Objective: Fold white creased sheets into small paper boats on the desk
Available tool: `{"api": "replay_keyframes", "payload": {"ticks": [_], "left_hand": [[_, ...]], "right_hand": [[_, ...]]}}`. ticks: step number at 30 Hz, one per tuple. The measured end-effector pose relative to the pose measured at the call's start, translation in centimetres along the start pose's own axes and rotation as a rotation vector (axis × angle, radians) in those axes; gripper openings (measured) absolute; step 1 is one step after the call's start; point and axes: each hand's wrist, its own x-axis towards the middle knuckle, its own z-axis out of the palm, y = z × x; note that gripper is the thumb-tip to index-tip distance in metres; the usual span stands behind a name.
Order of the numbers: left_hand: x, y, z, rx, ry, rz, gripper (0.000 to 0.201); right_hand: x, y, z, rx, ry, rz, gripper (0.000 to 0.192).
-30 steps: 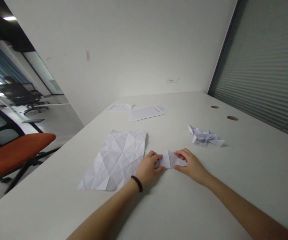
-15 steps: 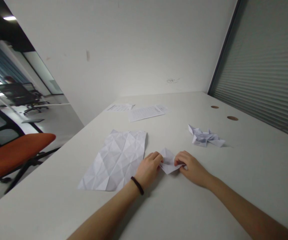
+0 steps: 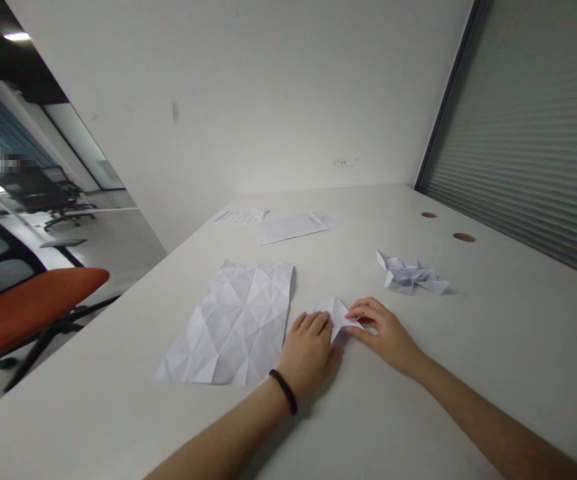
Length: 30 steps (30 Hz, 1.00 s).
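Observation:
A small folded white paper [image 3: 337,315] lies on the white table between my two hands. Over its left part rests my left hand [image 3: 308,347], palm down, its fingers pressing on the paper and the thumb held apart. My right hand [image 3: 375,327] pinches the paper's right corner between thumb and fingertips. Some of the folds are hidden under the left fingers. To the left is a larger creased sheet [image 3: 241,313], spread out and covered in triangular fold lines. A folded paper shape [image 3: 411,275] with several points sits beyond my right hand.
Printed sheets [image 3: 293,228] lie toward the back of the table [image 3: 403,427]. Two round holes [image 3: 464,237] are in the tabletop at the right, near a window with blinds [image 3: 528,133]. An orange office chair [image 3: 43,300] stands left of the table.
My left hand has turned from pinching the paper's left edge to lying over it, slightly nearer me. The right hand has shifted slightly left, still pinching, and the paper's shape has changed.

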Motion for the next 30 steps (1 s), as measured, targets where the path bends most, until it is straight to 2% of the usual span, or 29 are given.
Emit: {"api": "replay_keyframes", "payload": {"ticks": [3,5,7,10,13,16,19,21,23,26,30], "left_hand": [[0.4,-0.8,-0.8,-0.135,0.121,-0.043,0.024],[0.6,-1.2,-1.2,-0.326,0.226,-0.124,0.031],[0.7,-1.5,-1.3,-0.570,0.262,-0.241,0.041],[0.8,-1.6,-0.6,-0.909,0.157,-0.313,0.046],[0.8,-1.5,0.0,-1.061,0.054,-0.244,0.043],[0.9,-1.7,0.1,-1.049,0.109,-0.198,0.034],[1.0,-2.4,-0.1,-0.962,0.221,-0.300,0.044],[1.1,-3.0,-0.2,-0.836,0.236,-0.365,0.047],[1.1,-3.4,-0.1,-0.671,0.177,-0.338,0.037],[0.9,-3.7,0.1,-0.434,0.070,-0.207,0.022],[0.6,-3.4,0.3,-0.304,0.023,-0.145,0.024]], "right_hand": [[0.3,0.2,0.1,0.251,0.165,0.039,0.032],[0.3,0.3,0.1,0.335,0.231,0.061,0.044],[0.3,0.3,0.1,0.360,0.204,0.082,0.055],[0.1,0.4,0.5,0.381,0.067,0.157,0.065],[0.1,0.5,0.9,0.403,0.007,0.213,0.062],[0.3,0.8,0.5,0.379,-0.008,0.245,0.054],[0.6,1.3,-0.3,0.263,0.037,0.214,0.048],[0.7,1.6,-0.8,0.169,0.058,0.182,0.044],[0.8,1.8,-1.0,0.101,0.033,0.181,0.042],[0.8,1.5,-1.1,0.036,-0.018,0.183,0.042],[0.6,0.9,-1.0,-0.039,-0.038,0.136,0.033]]}}
